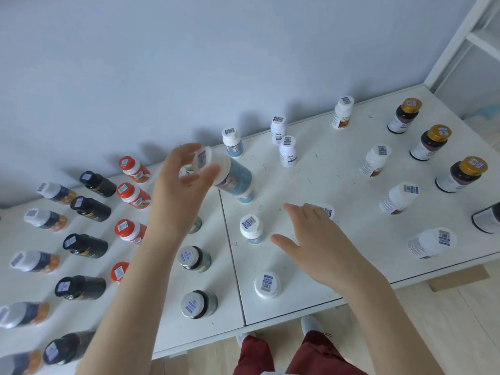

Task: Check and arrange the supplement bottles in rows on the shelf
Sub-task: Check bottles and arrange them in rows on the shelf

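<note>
My left hand [184, 182] holds the white cap of a tilted blue-labelled bottle [232, 177], lifted above the white shelf top [311, 169]. My right hand [319, 239] hovers flat with straight fingers over a white-capped bottle [328, 211], mostly hidden beneath it. Two more white-capped bottles stand near: one [251, 228] left of my right hand and one [267, 285] by the front edge. Rows of black [89, 244], orange-capped [132, 196] and silver-capped [40, 219] bottles fill the left side.
Gold-capped dark bottles [430, 142] and white bottles [399, 198] stand in rows on the right. Two green-tinted jars [198, 304] sit near the seam [232, 253] between the two panels. A white rack frame [465, 31] rises at the far right. The wall runs behind.
</note>
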